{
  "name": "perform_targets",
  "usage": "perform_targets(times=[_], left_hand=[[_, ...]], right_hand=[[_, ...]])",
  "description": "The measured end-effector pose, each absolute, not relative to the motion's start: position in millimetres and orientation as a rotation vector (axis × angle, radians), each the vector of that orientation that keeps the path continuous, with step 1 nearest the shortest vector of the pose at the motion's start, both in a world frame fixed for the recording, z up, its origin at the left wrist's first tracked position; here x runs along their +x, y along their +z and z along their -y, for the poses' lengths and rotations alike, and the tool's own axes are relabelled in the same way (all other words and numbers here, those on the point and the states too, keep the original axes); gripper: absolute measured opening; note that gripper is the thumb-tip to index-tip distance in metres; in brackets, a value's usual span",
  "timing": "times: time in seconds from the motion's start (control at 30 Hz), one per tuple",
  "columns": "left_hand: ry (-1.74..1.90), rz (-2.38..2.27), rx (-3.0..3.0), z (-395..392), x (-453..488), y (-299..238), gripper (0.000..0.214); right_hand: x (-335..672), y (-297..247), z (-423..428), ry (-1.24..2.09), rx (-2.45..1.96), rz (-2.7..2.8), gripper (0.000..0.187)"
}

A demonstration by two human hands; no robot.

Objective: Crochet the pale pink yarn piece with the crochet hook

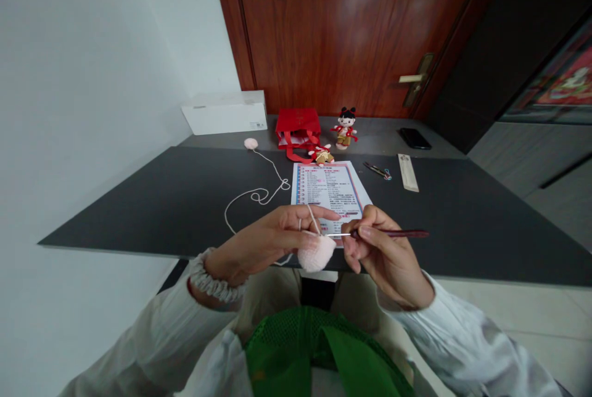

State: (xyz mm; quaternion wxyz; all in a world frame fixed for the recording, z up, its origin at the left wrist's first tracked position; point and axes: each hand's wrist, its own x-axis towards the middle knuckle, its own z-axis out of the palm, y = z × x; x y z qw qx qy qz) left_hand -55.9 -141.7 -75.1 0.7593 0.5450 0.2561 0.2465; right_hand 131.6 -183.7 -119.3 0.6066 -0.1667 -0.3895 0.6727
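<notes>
Pale-pink crochet piece is pinched in the left hand, at six o'clock from the printed sheet on the desk. Right hand, at three o'clock, grips the crochet hook, tip at the piece.

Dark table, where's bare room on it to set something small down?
The dark table has two bare patches: one left of the yarn strand, one right of the crochet hook and nearer than the beige case. The middle is crowded: printed sheet, red bag, standing doll, and the left hand and right hand at the near edge.
</notes>
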Motion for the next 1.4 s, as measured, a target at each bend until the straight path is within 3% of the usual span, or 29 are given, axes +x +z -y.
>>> perform_targets(times=[0.53, 0.8, 1.4], left_hand=[[0.624, -0.606, 1.19, 143.1, -50.6, -78.2, 0.035], [0.704, -0.687, 1.237, 143.2, -51.6, -79.9, 0.034], [0.746, -0.782, 1.347, 145.4, -51.0, -77.5, 0.033]], right_hand=[[127.2, -112.3, 182.3, 1.724, -0.471, 0.702, 0.02], [132.4, -113.8, 181.8, 1.383, -0.514, 0.999, 0.016], [134.4, -120.3, 187.3, 1.096, -0.544, 1.232, 0.009]])
